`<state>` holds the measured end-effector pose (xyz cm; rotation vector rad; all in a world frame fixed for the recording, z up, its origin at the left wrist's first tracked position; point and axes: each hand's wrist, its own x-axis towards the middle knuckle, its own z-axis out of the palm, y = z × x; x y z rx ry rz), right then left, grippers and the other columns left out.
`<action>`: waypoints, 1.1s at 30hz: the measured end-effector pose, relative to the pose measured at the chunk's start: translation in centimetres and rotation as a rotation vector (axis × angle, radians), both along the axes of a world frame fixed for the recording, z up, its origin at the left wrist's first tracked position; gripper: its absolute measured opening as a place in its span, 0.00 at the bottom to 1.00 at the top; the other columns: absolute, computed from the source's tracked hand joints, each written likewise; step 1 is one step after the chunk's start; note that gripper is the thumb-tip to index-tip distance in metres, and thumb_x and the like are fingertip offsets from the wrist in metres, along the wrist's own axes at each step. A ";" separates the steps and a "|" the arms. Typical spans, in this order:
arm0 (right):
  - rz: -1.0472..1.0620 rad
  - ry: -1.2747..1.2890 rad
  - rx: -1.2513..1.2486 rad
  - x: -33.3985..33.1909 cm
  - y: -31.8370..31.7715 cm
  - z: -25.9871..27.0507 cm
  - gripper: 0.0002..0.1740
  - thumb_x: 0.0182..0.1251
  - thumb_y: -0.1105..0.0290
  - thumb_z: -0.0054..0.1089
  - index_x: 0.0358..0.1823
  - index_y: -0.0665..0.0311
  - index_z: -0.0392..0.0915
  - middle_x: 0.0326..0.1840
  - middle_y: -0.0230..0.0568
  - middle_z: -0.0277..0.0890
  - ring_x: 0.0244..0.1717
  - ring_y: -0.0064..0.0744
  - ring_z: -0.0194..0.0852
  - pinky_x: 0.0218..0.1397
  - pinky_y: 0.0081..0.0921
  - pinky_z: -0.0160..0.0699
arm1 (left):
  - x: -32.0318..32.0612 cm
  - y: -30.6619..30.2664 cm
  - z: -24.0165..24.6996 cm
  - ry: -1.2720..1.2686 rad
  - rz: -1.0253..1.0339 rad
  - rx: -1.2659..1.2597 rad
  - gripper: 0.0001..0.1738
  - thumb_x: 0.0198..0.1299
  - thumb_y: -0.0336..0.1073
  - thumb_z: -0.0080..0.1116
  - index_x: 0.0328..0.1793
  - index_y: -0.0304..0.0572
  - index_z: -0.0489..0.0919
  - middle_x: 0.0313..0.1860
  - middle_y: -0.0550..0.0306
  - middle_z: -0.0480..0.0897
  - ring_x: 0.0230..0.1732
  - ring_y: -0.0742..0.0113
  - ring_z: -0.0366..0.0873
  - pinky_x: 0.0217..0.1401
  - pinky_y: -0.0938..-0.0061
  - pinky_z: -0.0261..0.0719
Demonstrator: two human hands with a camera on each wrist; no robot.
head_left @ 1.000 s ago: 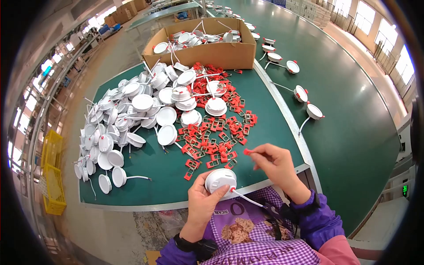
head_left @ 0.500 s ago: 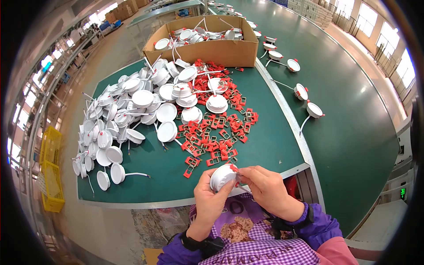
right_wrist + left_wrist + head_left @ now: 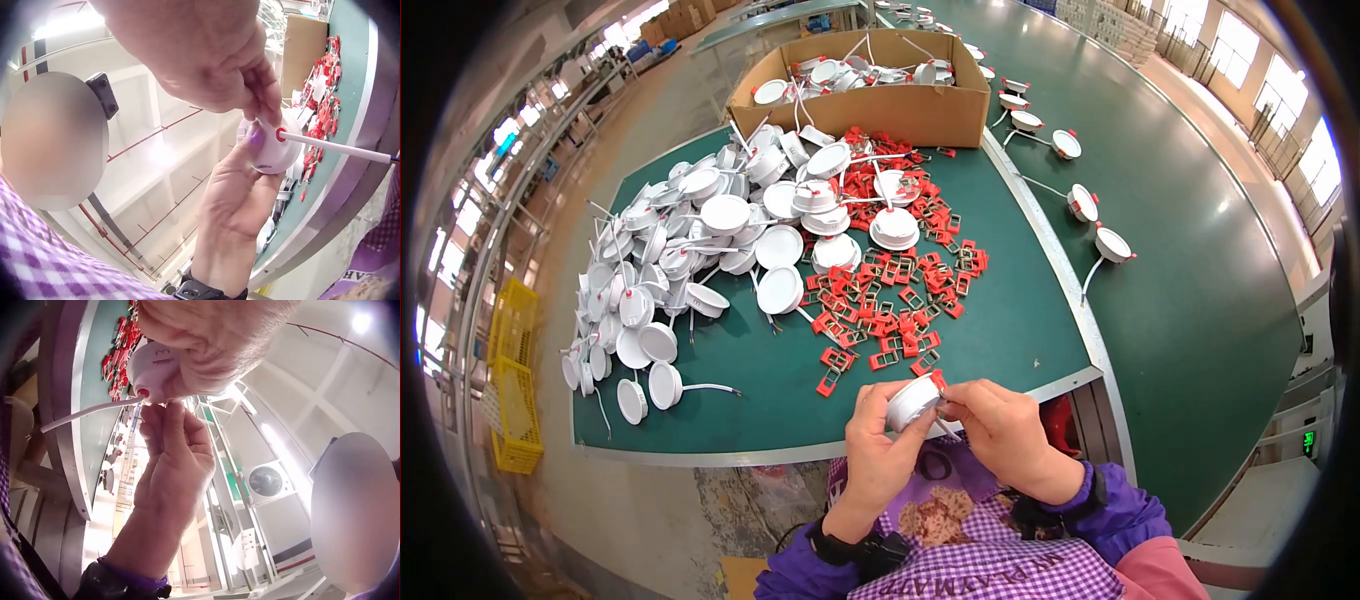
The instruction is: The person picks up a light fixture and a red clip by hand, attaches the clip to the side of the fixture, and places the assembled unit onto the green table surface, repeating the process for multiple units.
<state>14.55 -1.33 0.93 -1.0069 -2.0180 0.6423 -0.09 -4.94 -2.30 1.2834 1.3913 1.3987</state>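
My left hand [image 3: 878, 448] grips a round white downlight [image 3: 910, 404] by its rim, tilted on its side near the table's front edge. A red spring clip [image 3: 938, 380] shows at the lamp's upper right side. Bent over that same edge, my right hand [image 3: 1006, 432] pinches at the clip with thumb and forefinger; the fingertips partly hide it. In the right wrist view, a white cable [image 3: 337, 147] leaves the lamp's back through a red grommet [image 3: 281, 134]. The left wrist view shows my right fingertips [image 3: 174, 412] right at the lamp's underside.
Many white downlights [image 3: 725, 215] are heaped on the green table [image 3: 1020, 330], left of a scatter of red spring clips [image 3: 890, 300]. Behind stands a cardboard box [image 3: 900, 115] of lamps. To the right, a green conveyor belt [image 3: 1200, 330] carries spaced-out lamps with red clips [image 3: 1112, 245].
My right hand has brought a red clip from the right to the lamp's side. The left hand has turned the lamp onto its edge and raised it slightly.
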 end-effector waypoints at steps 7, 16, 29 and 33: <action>0.042 0.273 -0.575 1.4 0.4 1.5 0.17 0.56 0.76 0.63 0.48 0.68 0.73 0.38 0.42 0.80 0.31 0.28 0.82 0.33 0.22 0.77 | 0.2 -1.1 0.1 -0.171 -0.032 -0.076 0.16 0.52 0.26 0.64 0.47 0.36 0.75 0.39 0.57 0.75 0.40 0.71 0.74 0.41 0.78 0.74; 0.180 0.155 -0.662 1.5 0.3 1.8 0.21 0.57 0.75 0.63 0.52 0.72 0.71 0.41 0.45 0.80 0.32 0.28 0.82 0.35 0.22 0.78 | -0.5 -2.5 1.1 -0.533 -0.192 -0.194 0.17 0.59 0.26 0.59 0.53 0.33 0.69 0.45 0.55 0.77 0.45 0.75 0.76 0.47 0.81 0.77; 0.190 -0.369 -0.117 1.3 5.6 -2.0 0.13 0.57 0.70 0.58 0.44 0.60 0.77 0.32 0.40 0.73 0.33 0.44 0.76 0.33 0.36 0.75 | -4.8 -2.0 1.5 -0.504 -0.112 -0.239 0.28 0.51 0.18 0.57 0.60 0.33 0.66 0.49 0.54 0.76 0.48 0.70 0.76 0.52 0.74 0.76; 0.214 -0.584 0.073 1.0 6.1 -2.6 0.12 0.53 0.75 0.56 0.41 0.62 0.74 0.33 0.40 0.71 0.35 0.41 0.75 0.34 0.34 0.75 | -6.7 -2.5 1.0 -0.764 0.080 -0.238 0.23 0.57 0.23 0.54 0.60 0.36 0.67 0.49 0.54 0.77 0.48 0.68 0.76 0.54 0.72 0.76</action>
